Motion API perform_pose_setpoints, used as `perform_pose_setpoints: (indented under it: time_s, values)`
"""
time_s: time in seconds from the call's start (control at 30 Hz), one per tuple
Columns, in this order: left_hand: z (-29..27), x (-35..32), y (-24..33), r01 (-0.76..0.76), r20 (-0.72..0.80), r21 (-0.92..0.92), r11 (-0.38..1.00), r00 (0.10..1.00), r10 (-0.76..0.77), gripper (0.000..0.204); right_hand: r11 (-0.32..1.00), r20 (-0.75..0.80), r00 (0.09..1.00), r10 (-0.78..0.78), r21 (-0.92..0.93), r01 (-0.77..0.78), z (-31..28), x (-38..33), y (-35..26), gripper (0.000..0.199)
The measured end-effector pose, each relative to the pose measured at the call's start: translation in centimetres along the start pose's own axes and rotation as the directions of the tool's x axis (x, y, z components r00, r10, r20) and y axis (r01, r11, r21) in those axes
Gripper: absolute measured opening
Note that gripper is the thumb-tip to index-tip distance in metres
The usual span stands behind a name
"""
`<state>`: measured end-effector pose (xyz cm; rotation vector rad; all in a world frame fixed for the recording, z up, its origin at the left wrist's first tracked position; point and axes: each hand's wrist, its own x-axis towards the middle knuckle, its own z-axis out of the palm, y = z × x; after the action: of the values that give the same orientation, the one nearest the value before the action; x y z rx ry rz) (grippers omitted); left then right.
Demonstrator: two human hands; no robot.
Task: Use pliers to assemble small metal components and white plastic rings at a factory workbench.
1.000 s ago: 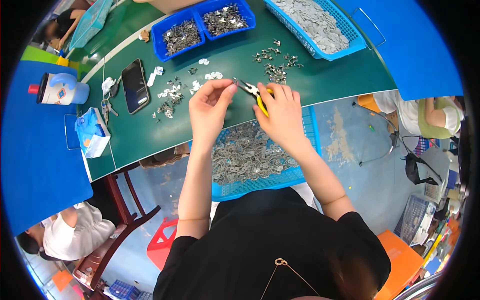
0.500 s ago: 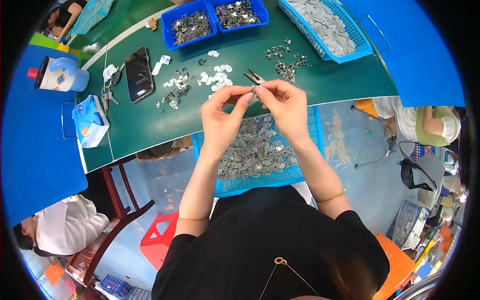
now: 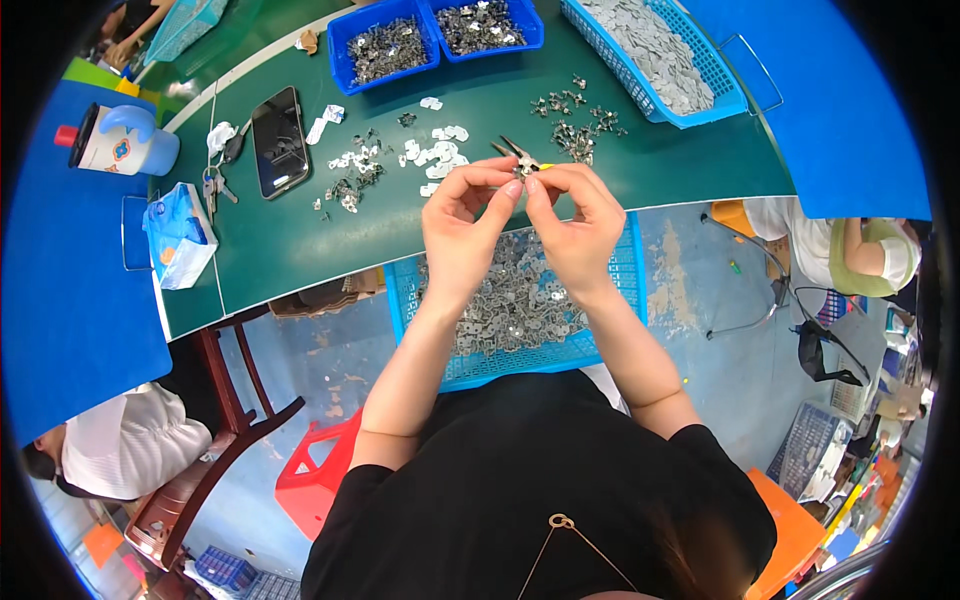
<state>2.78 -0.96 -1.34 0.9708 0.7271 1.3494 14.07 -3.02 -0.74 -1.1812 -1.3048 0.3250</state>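
Just over the table's near edge, my left hand (image 3: pixel 462 225) and my right hand (image 3: pixel 578 222) meet fingertip to fingertip. Both are closed in a pinch on a small metal part (image 3: pixel 522 174), mostly hidden by the fingers. Right behind the fingertips lie pliers (image 3: pixel 512 149), jaws pointing away to the left; their handles are largely covered by my right hand. Flat white pieces (image 3: pixel 440 154) lie left of the pliers, and small metal clips (image 3: pixel 575 140) are heaped to the right. Below my hands, a blue basket (image 3: pixel 470 374) holds many flat metal pieces.
Two blue bins (image 3: pixel 437 62) of small metal parts stand at the back. A light-blue basket (image 3: pixel 728 98) of flat grey pieces is at the far right. Leftward lie a phone (image 3: pixel 281 143), keys (image 3: pixel 218 186), a tissue pack (image 3: pixel 180 236) and a tumbler (image 3: pixel 125 143). A red stool (image 3: pixel 318 470) stands lower left.
Both hands have shifted slightly to the right, my left hand more so, still pinched together. More of the small metal part shows between the fingertips. The view has moved a little.
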Motion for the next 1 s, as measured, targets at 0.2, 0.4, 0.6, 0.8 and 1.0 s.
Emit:
perform_pose_setpoints:
  time_s: [0.2, 0.4, 0.6, 0.8, 1.0]
  values:
    - [-0.9, 1.0, 1.3, -0.322, 0.27, 0.407, 0.855, 0.936, 0.224, 0.019, 0.997, 0.016, 0.998, -0.063, -0.037, 0.063, -0.5, 0.1, 0.4, 0.009]
    - [-1.0, 0.7, 1.3, -0.42, 0.264, 0.541, 0.728, 0.908, 0.327, 0.019, 1.0, 0.014, 0.999, -0.029, 0.013, 0.029, -0.6, 0.1, 0.1, 0.006]
    - [-1.4, 1.0, 2.2, -0.424, 0.347, 0.557, 0.714, 0.9, 0.263, 0.018, 0.732, 0.361, 0.794, 0.489, 0.325, -0.599, -1.7, 1.4, -1.2, 0.012]
    - [-1.8, 1.6, 2.1, -0.573, 0.466, 0.567, 0.591, 0.815, 0.344, 0.017, 0.678, 0.45, 0.726, 0.52, 0.299, -0.671, -2.4, 2.1, -1.0, 0.017]
    - [-1.2, 0.8, 0.9, -0.458, 0.297, 0.47, 0.754, 0.887, 0.354, 0.014, 0.549, 0.46, 0.71, 0.533, 0.45, -0.704, -2.7, 2.0, -0.5, 0.016]
